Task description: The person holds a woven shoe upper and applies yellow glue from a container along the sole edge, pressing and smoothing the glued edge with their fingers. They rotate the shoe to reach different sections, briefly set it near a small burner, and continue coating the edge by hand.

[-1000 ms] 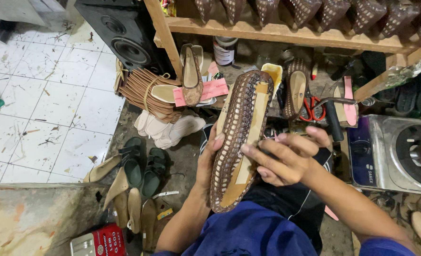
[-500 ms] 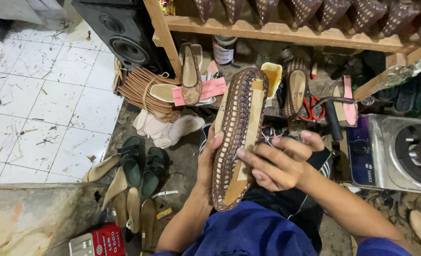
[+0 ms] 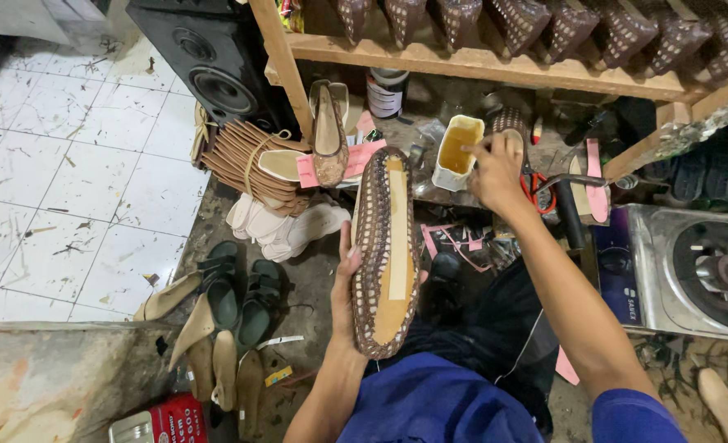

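woven shoe upper (image 3: pixel 384 254) lying sole-side up in cupping left hand (image 3: pixel 346 283) over the lap, exposing its tan insole, while right hand (image 3: pixel 495 168), fingers curled, is reaching beside the glue pot (image 3: pixel 456 152).

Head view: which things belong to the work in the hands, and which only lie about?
In the work: woven shoe held by left hand; glue cup, with right hand at it.

Lying about: speaker, green sandals, sole bundle, stove.
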`<state>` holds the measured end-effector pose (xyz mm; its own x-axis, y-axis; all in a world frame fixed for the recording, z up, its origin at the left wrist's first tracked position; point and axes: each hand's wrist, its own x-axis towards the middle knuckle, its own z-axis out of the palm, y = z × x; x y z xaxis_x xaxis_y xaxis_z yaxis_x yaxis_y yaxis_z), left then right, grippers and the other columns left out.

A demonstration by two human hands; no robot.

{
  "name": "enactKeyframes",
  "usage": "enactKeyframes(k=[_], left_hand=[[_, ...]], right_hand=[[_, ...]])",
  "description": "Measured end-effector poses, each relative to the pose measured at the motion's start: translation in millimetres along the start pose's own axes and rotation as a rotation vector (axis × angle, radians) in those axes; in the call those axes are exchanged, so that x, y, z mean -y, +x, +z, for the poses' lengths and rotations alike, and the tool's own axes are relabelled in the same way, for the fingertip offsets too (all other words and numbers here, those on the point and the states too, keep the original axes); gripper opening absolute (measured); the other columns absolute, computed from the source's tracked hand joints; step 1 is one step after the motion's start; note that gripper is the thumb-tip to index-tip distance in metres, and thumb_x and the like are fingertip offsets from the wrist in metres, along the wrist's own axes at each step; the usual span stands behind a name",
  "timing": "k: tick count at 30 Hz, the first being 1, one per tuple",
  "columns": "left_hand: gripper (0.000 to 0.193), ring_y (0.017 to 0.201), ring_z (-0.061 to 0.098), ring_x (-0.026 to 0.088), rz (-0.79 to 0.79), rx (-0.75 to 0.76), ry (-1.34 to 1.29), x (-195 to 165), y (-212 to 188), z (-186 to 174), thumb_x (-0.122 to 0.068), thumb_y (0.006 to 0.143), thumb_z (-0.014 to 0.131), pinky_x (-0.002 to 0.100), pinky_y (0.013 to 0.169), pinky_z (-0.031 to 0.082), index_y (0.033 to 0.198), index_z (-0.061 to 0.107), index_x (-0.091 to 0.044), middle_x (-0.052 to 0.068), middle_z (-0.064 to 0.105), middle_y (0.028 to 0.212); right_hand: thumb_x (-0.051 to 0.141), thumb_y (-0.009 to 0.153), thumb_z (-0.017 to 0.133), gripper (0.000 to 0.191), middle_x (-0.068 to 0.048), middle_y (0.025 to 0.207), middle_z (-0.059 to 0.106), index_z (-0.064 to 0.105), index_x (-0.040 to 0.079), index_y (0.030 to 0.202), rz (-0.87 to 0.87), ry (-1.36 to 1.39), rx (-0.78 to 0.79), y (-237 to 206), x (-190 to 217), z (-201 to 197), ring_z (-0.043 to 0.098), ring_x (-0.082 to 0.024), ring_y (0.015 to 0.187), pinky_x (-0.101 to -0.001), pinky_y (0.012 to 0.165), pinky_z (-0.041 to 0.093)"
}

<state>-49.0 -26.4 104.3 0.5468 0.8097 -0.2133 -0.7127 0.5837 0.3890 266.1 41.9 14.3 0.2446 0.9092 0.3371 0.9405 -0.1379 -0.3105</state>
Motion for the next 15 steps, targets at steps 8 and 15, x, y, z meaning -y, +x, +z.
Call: enactKeyframes(k=[8, 15], left_hand=[[0.078, 0.124, 0.061, 0.035, 0.035, 0.150, -0.042, -2, 8, -4, -0.037, 0.097, 0.060, 0.063, 0.099, 0.054, 0.164, 0.023, -0.023, 0.017, 0.050, 0.148], [0.076, 0.118, 0.064, 0.033, -0.065, 0.203, -0.111, 11, 5, 7, -0.042, 0.100, 0.059, 0.058, 0.094, 0.058, 0.165, 0.026, -0.019, 0.018, 0.053, 0.146]], right_hand=[[0.007, 0.063, 0.074, 0.048, -0.018, 0.156, 0.041, 0.083, 0.026, 0.106, -0.099, -0.215, 0.138, 13, -23, 37, 0.029, -0.046, 0.145, -0.0637, 0.114, 0.019], [0.005, 0.072, 0.071, 0.024, -0.013, 0.138, 0.063, 0.080, 0.015, 0.093, -0.191, -0.088, -0.090, -11, -24, 27, 0.049, -0.036, 0.134, -0.0521, 0.110, 0.032]])
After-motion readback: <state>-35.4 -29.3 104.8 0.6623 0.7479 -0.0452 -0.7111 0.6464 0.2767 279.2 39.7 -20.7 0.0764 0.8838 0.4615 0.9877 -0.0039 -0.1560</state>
